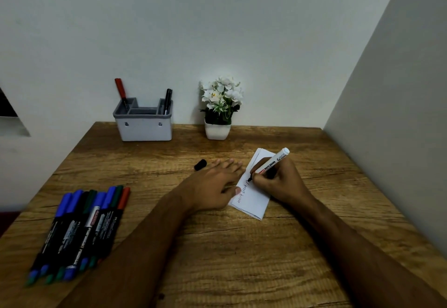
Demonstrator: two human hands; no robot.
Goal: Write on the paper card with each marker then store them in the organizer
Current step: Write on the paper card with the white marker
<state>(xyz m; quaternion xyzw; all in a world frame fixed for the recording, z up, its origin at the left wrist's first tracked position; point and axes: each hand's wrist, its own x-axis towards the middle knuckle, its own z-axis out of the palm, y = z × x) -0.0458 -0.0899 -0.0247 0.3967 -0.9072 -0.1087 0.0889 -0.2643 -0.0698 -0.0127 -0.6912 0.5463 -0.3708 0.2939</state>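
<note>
Both forearms reach in over the wooden worktop (217, 247). Right hand (278, 182) grips a whiteboard marker (271, 164), fingers curled round the barrel, tip touching the paper card (251, 201) beside handwriting. Left hand (212, 182) lies flat, fingers straight, thumb pressing the card's left edge. Black cap (200, 164) sits just beyond the left fingertips. Row of capped markers (79, 230) lies front-left. Grey organizer (143, 126) at the back wall holds a red marker (120, 91) and a black marker (167, 101). Potted white flowers (220, 107) stand right of it.
</note>
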